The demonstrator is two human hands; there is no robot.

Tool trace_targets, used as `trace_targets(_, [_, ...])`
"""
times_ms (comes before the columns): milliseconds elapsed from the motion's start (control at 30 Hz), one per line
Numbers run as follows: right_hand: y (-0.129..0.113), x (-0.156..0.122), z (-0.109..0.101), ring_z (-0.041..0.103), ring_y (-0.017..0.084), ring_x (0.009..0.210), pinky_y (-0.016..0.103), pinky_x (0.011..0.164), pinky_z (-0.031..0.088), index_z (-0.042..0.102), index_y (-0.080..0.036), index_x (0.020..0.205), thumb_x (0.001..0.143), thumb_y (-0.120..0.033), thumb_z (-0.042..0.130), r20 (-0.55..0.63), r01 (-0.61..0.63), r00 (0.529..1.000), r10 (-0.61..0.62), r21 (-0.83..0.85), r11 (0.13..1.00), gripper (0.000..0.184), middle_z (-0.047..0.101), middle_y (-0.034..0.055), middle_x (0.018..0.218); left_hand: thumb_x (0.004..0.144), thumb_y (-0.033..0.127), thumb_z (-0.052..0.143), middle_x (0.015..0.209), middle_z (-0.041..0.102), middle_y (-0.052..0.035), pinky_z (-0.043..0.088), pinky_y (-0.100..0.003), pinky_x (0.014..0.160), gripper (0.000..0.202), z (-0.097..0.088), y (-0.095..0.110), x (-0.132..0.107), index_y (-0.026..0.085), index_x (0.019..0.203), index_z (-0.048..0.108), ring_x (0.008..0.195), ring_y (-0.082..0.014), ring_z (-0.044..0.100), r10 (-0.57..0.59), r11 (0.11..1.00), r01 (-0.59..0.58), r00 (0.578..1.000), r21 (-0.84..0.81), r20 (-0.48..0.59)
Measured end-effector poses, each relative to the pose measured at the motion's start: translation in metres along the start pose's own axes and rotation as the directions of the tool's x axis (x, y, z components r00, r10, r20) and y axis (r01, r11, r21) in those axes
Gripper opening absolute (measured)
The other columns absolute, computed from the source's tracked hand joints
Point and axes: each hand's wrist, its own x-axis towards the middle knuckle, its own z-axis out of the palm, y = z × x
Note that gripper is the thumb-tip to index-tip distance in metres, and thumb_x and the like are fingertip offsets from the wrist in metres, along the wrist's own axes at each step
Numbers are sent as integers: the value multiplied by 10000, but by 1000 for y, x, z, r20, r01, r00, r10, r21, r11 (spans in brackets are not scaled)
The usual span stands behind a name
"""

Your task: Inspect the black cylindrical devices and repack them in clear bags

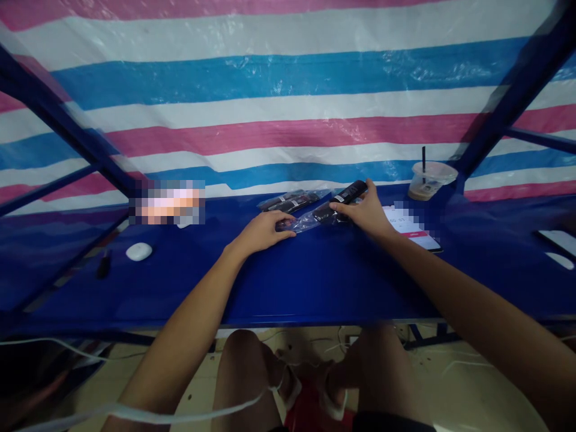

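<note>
- the black cylinder (344, 197) is up over the far middle of the blue table (310, 282), tilted, its right end farther off and its left end nearer, with a clear bag (308, 224) trailing from its left end.
- it looks light enough for one hand and probably fairly stiff, as it keeps a straight, even shape; what it is made of cannot be told.
- the bag is thin, creased and shiny, so i would expect it to be soft, slippery and easy to tear, while the cylinder itself seems less fragile.
- the surest hold is likely around the cylinder's body, thumb on the near side and fingers on the far side; the bag is best taken by its loose left end.
- the right hand (359, 208) has the cylinder pinched in that way, thumb across the near side and fingertips at the far right end.
- the left hand (265, 229) is at the bag's left end, fingers bent on the far side and thumb stretched along the near side; whether they press together on the film, i cannot tell.
- more wrapped black packets (291, 201) lie just beyond the bag, between the hands and apart from the right fingers.
</note>
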Motion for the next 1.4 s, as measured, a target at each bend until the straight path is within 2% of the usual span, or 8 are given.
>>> trace_targets(100, [-3, 0, -1, 708, 390, 1227, 484, 984, 639, -3, -213, 1722, 626, -396, 968, -59, -1, 998, 2, 17, 1000, 1476, 488, 248, 1576, 916, 502, 763, 1335, 737, -90, 512, -437, 1045, 495, 1, 2, 0, 250, 1339, 708, 1212, -296, 682, 4, 1000, -4, 1000, 15, -14])
trace_targets(300, [1, 11, -12, 738, 371, 1168, 483, 990, 631, 68, -238, 1713, 662, -373, 938, -120, -3, 993, 4, 6, 1000, 1371, 490, 231, 1572, 810, 610, 824, 1264, 730, -109, 537, -414, 954, 756, -11, -3, -4, 214, 1428, 644, 1115, -295, 690, -72, 997, 71, 997, -23, -9])
trace_targets(533, [9, 22, -27, 769, 314, 1004, 507, 879, 652, 196, -275, 1645, 718, -423, 892, -167, 19, 986, -21, -11, 1000, 1168, 607, 188, 1439, 771, 647, 825, 1195, 748, -102, 547, -406, 923, 722, -32, -9, -13, 207, 1332, 713, 1042, -298, 709, -155, 986, 159, 986, -53, 67])
trace_targets(633, [6, 21, -28, 760, 297, 994, 475, 864, 646, 271, -241, 1608, 722, -427, 885, -168, 35, 985, -38, -25, 999, 1094, 662, 180, 1351, 778, 649, 816, 1169, 754, -98, 549, -393, 905, 708, -35, -10, -14, 202, 1319, 726, 1011, -285, 715, -166, 982, 174, 982, -80, 93])
trace_targets(867, [3, 19, -28, 748, 277, 925, 408, 757, 636, 414, -245, 1513, 682, -458, 903, -137, 30, 990, -32, -14, 999, 988, 751, 126, 1174, 738, 656, 847, 1153, 772, -92, 545, -367, 910, 723, -34, -12, -14, 202, 1291, 743, 1050, -281, 715, -171, 978, 187, 973, -97, 153])
trace_targets(1000, [4, 18, -27, 750, 277, 911, 399, 729, 639, 435, -257, 1501, 695, -484, 894, -105, 36, 994, -40, -44, 998, 954, 756, 115, 1143, 706, 642, 874, 1110, 775, -82, 548, -362, 874, 700, -29, -14, -12, 211, 1245, 761, 1014, -278, 717, -148, 983, 162, 978, -89, 148])
trace_targets(1167, [4, 17, -26, 764, 271, 905, 412, 768, 651, 431, -265, 1489, 735, -472, 876, -57, 8, 998, -9, -12, 1000, 900, 766, 105, 1140, 707, 617, 884, 1073, 760, -70, 542, -349, 832, 687, -27, -13, -11, 217, 1250, 757, 977, -261, 711, -126, 987, 140, 979, -81, 161])
trace_targets(1400, [0, 16, -27, 749, 257, 797, 380, 686, 619, 519, -214, 1306, 778, -530, 852, -69, 31, 997, -36, -74, 997, 700, 768, 75, 879, 694, 617, 893, 1053, 757, -64, 538, -356, 824, 672, -26, -10, -11, 218, 1220, 765, 972, -261, 703, -117, 987, 135, 977, -92, 176])
